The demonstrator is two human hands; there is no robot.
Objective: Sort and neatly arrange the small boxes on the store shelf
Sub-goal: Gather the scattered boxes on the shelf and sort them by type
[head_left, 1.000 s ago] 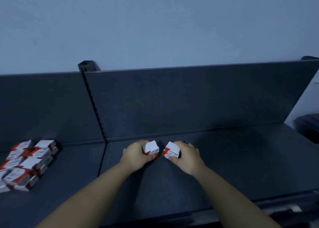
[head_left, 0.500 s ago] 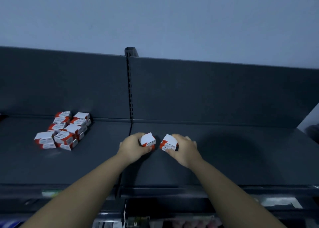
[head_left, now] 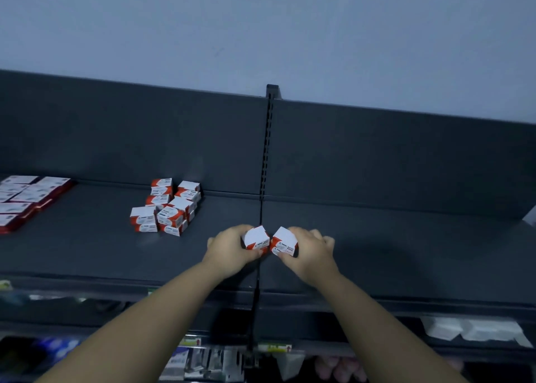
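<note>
Left hand (head_left: 229, 252) and right hand (head_left: 310, 255) still clutched their boxes; left box (head_left: 255, 237) and right box (head_left: 285, 242) had drawn closer, nearly touching.

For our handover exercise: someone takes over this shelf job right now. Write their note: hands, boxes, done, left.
Left hand grips a box; right hand grips a second box, close together at the shelf seam.
A loose pile lies to the left by the back panel; flat packs lie in rows far left.
Done: rows look tidy.
Left: place both held boxes, straighten the pile.
</note>
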